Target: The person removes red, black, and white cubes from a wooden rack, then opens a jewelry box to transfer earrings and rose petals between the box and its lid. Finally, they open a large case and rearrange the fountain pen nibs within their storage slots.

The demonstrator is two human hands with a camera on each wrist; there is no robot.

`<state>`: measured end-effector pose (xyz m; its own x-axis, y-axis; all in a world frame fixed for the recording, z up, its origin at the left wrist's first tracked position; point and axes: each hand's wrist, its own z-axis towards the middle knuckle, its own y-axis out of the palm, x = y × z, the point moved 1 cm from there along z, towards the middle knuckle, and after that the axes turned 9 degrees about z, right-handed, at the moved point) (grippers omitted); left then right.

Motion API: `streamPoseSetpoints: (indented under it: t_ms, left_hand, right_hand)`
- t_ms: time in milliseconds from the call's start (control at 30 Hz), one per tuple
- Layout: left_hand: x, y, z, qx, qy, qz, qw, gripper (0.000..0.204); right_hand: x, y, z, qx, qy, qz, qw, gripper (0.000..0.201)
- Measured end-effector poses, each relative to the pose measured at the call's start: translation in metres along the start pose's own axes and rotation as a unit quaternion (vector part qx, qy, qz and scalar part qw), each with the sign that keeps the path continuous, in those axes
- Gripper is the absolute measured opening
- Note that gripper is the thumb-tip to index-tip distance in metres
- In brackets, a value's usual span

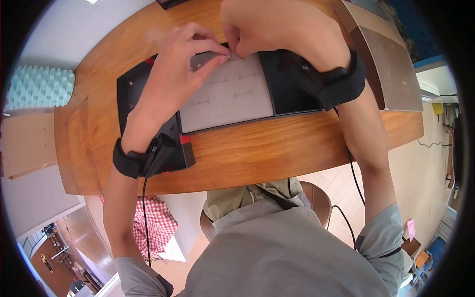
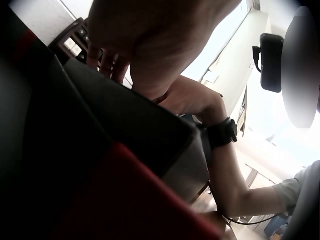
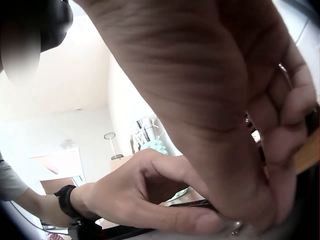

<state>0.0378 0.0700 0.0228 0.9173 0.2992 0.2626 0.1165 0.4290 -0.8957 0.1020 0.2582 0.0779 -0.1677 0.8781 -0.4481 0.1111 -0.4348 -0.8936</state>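
Over the far part of a grey slotted pad (image 1: 227, 104), both hands meet at a small shiny piece of jewelry (image 1: 229, 58). My left hand (image 1: 170, 74) pinches it between thumb and index fingertips. From the right, my right hand (image 1: 287, 32) brings its thumb and index finger together at the same piece; its other fingers curl inward. In the right wrist view the shiny piece (image 3: 236, 228) shows between the left thumb and the right fingertips. Another small shiny piece (image 1: 199, 66) sits in the pad near the left palm. Several short slots cross the pad.
The pad lies in a black box (image 1: 289, 94) on a wooden table (image 1: 237, 158). A black tray (image 1: 185, 156) with small jewelry pieces is under the left forearm. A brown cardboard box (image 1: 381, 59) stands at right; teal foam (image 1: 42, 86) is at left. Cables hang from both wrists.
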Motion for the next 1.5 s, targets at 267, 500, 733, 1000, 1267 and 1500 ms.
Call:
streamPoseSetpoints:
  t_ms: [267, 500, 733, 1000, 1267, 1500]
  left_hand:
    - [0.0, -0.001, -0.003, -0.01, 0.012, -0.002, 1.0, 0.014]
    - [0.002, -0.005, -0.003, -0.024, 0.024, 0.028, 0.999, 0.017]
    - [-0.009, -0.044, -0.007, -0.014, -0.037, -0.037, 0.999, 0.015]
    - [-0.055, -0.094, -0.081, -0.053, -0.131, 0.081, 0.987, 0.016]
    - [-0.041, -0.087, -0.118, -0.07, -0.094, 0.208, 0.971, 0.025]
    - [-0.055, -0.089, -0.129, -0.023, -0.108, 0.241, 0.964, 0.02]
  right_hand:
    - [-0.001, -0.021, -0.011, -0.002, 0.033, 0.048, 0.998, 0.015]
    - [-0.01, -0.031, -0.015, 0.023, 0.068, 0.049, 0.996, 0.02]
    - [-0.009, -0.027, -0.025, 0.071, 0.024, 0.051, 0.996, 0.02]
    - [-0.024, -0.021, -0.012, 0.048, 0.05, 0.081, 0.994, 0.015]
    - [-0.047, -0.005, -0.021, 0.061, -0.111, 0.058, 0.99, 0.015]
    - [-0.053, 0.067, 0.012, 0.147, -0.246, 0.055, 0.956, 0.015]
